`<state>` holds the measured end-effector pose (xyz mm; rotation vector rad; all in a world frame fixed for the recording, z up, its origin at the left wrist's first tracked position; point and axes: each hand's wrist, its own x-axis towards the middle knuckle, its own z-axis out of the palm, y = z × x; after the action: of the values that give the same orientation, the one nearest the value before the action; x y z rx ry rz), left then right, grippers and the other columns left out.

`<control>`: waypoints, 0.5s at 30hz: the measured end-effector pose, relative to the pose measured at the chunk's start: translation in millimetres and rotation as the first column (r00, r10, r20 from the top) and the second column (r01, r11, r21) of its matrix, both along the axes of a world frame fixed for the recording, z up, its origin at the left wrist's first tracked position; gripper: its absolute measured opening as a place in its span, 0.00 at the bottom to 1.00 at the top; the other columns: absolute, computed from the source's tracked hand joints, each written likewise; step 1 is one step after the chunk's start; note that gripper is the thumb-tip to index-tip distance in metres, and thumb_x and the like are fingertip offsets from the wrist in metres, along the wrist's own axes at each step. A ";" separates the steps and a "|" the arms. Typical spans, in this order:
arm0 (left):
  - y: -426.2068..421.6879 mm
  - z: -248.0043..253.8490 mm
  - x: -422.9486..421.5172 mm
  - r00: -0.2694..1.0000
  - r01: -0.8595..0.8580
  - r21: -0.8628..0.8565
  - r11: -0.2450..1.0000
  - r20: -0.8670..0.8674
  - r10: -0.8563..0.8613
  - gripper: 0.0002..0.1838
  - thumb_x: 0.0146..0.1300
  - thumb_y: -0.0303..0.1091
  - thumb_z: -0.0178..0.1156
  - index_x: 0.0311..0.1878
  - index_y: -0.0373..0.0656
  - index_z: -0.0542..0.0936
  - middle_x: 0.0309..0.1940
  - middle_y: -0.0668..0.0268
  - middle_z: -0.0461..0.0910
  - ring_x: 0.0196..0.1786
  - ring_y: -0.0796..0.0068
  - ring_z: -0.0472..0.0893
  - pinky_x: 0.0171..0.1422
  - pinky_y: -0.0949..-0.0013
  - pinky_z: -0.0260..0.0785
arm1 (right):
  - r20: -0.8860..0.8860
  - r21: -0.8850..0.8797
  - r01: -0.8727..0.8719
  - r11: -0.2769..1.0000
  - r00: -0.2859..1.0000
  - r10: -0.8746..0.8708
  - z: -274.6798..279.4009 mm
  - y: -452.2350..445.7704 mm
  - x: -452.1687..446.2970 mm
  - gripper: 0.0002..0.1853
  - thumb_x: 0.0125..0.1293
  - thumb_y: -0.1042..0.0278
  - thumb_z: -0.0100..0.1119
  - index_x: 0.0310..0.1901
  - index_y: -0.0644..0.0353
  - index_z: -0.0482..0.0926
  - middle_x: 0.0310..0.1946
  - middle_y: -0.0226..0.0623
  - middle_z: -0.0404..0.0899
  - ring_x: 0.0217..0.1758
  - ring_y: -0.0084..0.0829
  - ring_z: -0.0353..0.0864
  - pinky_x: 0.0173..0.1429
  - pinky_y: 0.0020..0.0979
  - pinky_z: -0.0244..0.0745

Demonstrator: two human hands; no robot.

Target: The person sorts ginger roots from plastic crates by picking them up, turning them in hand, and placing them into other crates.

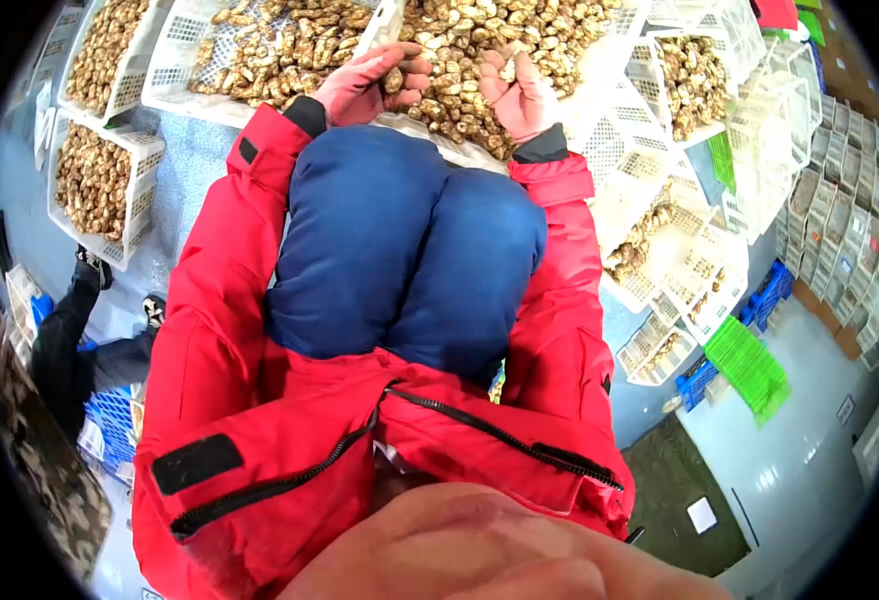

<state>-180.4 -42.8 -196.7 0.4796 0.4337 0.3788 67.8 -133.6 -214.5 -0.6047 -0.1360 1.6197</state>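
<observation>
Brown, knobbly pieces (459,75) fill a white plastic crate (474,152) in front of my knees. Over its left part is my left hand (377,84), its fingers curled round one brown piece (392,80). My right hand (521,95) is above the right part of the heap, palm up, with a small pale piece (507,70) between thumb and fingers. The hands are apart, and both wear red sleeves with black cuffs. To the left, a second white crate (164,85) holds more of the brown pieces.
Filled crates (144,160) stand at the far left, near a co-worker's legs (69,330). On the right are more white crates (689,255), a green slatted mat (747,370), blue pallets (697,384) and stacked trays (844,200). A dark mat (679,490) lies on the floor.
</observation>
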 end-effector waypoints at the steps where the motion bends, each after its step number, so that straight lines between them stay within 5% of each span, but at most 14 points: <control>1: 0.0 -4.2 -0.4 1.000 0.000 0.019 1.000 0.005 0.000 0.24 0.67 0.43 0.47 0.60 0.39 0.62 0.48 0.63 0.72 0.48 0.73 0.75 0.49 0.72 0.70 | -0.045 0.004 0.000 1.000 0.999 0.000 -1.6 -1.9 0.7 0.16 0.65 0.61 0.52 0.48 0.62 0.68 0.46 0.41 0.70 0.50 0.38 0.73 0.53 0.36 0.72; 7: -0.8 0.2 -0.3 1.000 -0.009 0.021 1.000 -0.013 0.009 0.23 0.67 0.43 0.47 0.59 0.39 0.63 0.48 0.62 0.72 0.49 0.71 0.75 0.49 0.71 0.71 | -0.147 0.148 -0.049 0.988 0.987 0.071 2.9 -3.3 2.0 0.17 0.65 0.60 0.51 0.49 0.62 0.66 0.46 0.43 0.70 0.51 0.40 0.73 0.53 0.36 0.72; 8: -0.1 -5.5 -0.3 1.000 -0.013 0.043 0.999 0.024 0.012 0.23 0.67 0.43 0.48 0.59 0.39 0.63 0.48 0.62 0.72 0.49 0.70 0.75 0.50 0.70 0.70 | 0.049 -0.028 0.046 0.999 0.998 -0.044 8.6 -4.5 1.2 0.17 0.65 0.61 0.50 0.49 0.62 0.66 0.50 0.49 0.69 0.53 0.43 0.72 0.54 0.38 0.72; 11: -0.3 -4.6 0.1 0.997 -0.001 -0.066 0.998 0.075 0.006 0.23 0.65 0.42 0.50 0.60 0.40 0.63 0.52 0.61 0.69 0.50 0.70 0.71 0.53 0.68 0.68 | -0.022 0.135 0.163 0.977 0.987 -0.162 15.1 -24.5 21.1 0.17 0.65 0.61 0.51 0.49 0.63 0.66 0.50 0.51 0.70 0.53 0.46 0.72 0.55 0.43 0.71; 13: 3.6 -18.1 -5.1 0.984 0.039 -0.090 0.995 0.175 -0.022 0.25 0.65 0.41 0.50 0.62 0.41 0.61 0.55 0.60 0.67 0.56 0.68 0.69 0.57 0.68 0.64 | 0.260 0.104 0.239 0.965 0.930 -0.259 53.4 -54.2 35.3 0.17 0.63 0.62 0.54 0.49 0.62 0.68 0.43 0.43 0.75 0.45 0.38 0.76 0.50 0.38 0.73; 14: 7.1 -25.9 -10.6 1.000 -0.028 -0.036 0.999 0.000 0.028 0.27 0.64 0.39 0.51 0.64 0.42 0.59 0.59 0.59 0.64 0.61 0.66 0.66 0.59 0.68 0.63 | 0.427 -0.002 0.250 0.968 0.876 -0.225 76.2 -76.4 42.8 0.21 0.61 0.63 0.57 0.53 0.61 0.67 0.40 0.37 0.77 0.41 0.30 0.77 0.47 0.34 0.74; 15: 6.2 -25.9 -11.5 0.995 -0.023 -0.114 0.993 0.095 0.034 0.27 0.65 0.35 0.51 0.65 0.41 0.57 0.63 0.58 0.60 0.62 0.67 0.64 0.63 0.70 0.62 | 0.524 0.092 0.336 0.938 0.784 -0.332 49.6 -111.0 66.0 0.19 0.62 0.60 0.55 0.50 0.62 0.69 0.40 0.35 0.76 0.40 0.29 0.77 0.48 0.33 0.73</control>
<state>-191.9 -36.6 -222.5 0.3443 0.3658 0.4014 133.8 -244.6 -164.9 -1.0190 -0.4120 1.0718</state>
